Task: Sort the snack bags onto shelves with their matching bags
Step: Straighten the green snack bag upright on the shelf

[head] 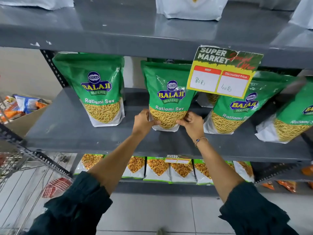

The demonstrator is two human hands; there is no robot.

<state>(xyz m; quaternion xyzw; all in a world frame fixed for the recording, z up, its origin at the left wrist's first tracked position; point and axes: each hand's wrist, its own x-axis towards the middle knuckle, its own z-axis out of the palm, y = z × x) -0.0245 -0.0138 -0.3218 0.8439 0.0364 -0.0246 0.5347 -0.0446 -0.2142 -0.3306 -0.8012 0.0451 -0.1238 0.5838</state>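
Observation:
A green Balaji Ratlami Sev bag stands upright in the middle of the grey metal shelf. My left hand grips its lower left corner and my right hand grips its lower right corner. A matching green bag stands to its left. Two more matching bags lean at the right, and another sits partly hidden behind the held one.
A yellow price card hangs from the upper shelf edge, over the held bag's top right. White bags stand on the upper shelf. Green-and-white snack bags line the lower shelf. A cardboard box of mixed packets and a wire cart are at the left.

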